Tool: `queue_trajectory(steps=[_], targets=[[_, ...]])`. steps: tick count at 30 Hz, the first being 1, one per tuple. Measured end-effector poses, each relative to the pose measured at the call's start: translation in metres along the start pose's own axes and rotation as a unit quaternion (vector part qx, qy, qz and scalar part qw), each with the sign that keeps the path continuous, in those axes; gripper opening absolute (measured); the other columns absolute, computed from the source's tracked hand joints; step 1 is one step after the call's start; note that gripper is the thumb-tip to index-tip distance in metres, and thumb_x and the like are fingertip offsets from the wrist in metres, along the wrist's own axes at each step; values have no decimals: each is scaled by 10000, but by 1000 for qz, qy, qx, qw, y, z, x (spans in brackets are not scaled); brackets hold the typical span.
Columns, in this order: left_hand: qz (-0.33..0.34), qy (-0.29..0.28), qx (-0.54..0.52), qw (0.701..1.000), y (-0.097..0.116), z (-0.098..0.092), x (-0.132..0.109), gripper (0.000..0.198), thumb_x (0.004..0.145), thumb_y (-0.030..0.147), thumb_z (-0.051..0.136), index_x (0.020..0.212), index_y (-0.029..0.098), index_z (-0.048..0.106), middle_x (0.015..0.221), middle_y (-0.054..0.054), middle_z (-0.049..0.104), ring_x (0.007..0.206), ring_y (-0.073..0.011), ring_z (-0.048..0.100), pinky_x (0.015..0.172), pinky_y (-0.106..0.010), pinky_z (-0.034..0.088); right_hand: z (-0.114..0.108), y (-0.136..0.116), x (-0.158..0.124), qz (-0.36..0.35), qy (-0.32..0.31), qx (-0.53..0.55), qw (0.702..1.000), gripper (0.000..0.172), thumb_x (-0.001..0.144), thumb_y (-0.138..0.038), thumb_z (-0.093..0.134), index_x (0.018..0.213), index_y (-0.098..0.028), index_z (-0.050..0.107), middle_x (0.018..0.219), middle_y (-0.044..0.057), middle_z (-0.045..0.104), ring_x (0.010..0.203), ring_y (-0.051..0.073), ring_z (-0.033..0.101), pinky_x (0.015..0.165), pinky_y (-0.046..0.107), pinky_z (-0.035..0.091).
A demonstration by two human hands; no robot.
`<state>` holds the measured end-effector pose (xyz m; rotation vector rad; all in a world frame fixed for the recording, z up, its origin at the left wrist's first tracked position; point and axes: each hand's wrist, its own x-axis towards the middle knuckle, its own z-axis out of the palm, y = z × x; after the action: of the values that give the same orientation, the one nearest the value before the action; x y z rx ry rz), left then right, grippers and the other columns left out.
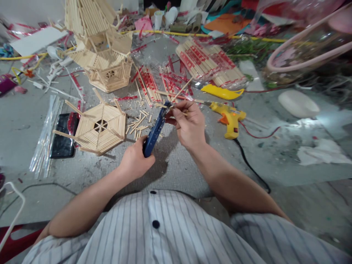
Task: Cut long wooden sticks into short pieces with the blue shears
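My left hand is closed round the blue handles of a pair of cutting pliers, whose jaws point up and away to a thin wooden stick. My right hand pinches that stick, holding it across the plier jaws. Just left of the pliers lies a small pile of short cut stick pieces. A flat hexagonal panel made of sticks rests on the grey floor to the left.
A tall stick-built pavilion model stands at the back left. A yellow glue gun with a black cord lies right of my hands. Packs of chopsticks in red wrappers, a black phone and a white lump lie around.
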<state>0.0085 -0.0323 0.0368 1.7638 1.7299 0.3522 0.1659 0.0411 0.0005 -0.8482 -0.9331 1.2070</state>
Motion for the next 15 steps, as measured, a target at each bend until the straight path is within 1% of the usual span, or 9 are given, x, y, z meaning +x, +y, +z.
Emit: queue_trajectory(steps=[2,4,7,9,10,12,13,15], targets=[[-13,-13,-39,999,-2,0,3,411,667,237,505,1067,155,557,713,-15,620,618,-147,565,562,-249,405,2,-1,-2,45,22,22,999,412,632,-436,718,871,-247,439,761,-61,533,649,78,584,594,235,515],[-27,-27,-91,995,-5,0,7,320,662,235,506,967,159,569,621,17,566,536,-119,523,501,-227,377,8,-1,-7,124,19,41,991,476,605,-501,709,890,-245,427,812,-47,538,658,90,583,596,262,517],[-46,-48,-179,982,-9,0,13,200,641,207,499,835,174,534,529,51,509,446,-95,478,443,-211,361,24,0,-24,250,-39,44,967,525,604,-583,659,921,-237,422,846,-18,546,711,130,594,615,310,518],[-60,-66,-227,970,-10,1,15,143,622,201,507,763,179,502,479,61,490,406,-92,459,409,-209,357,36,3,-37,305,-75,33,949,539,584,-526,694,935,-234,409,855,-3,563,777,156,601,671,330,519],[-66,-76,-241,965,-10,2,16,110,616,205,510,721,181,491,454,61,481,387,-92,447,388,-208,349,41,5,-43,317,-79,29,945,536,572,-463,721,938,-231,405,876,6,578,825,162,600,734,334,515],[-75,-90,-249,961,-10,4,17,54,611,214,507,636,184,469,412,56,464,357,-91,426,354,-208,328,47,9,-50,320,-56,22,945,492,573,-349,730,927,-228,410,911,20,600,901,175,594,833,339,491],[-75,-94,-246,962,-10,6,18,48,609,211,500,596,185,461,398,51,460,349,-90,422,345,-207,320,49,11,-51,316,-45,17,948,459,579,-315,721,915,-225,421,923,25,608,922,182,591,860,345,480],[-70,-99,-239,963,-10,9,19,69,608,201,487,548,183,457,386,43,462,346,-87,425,340,-201,314,49,14,-51,305,-41,3,951,401,593,-299,701,893,-214,450,932,35,618,926,199,591,868,367,474]])
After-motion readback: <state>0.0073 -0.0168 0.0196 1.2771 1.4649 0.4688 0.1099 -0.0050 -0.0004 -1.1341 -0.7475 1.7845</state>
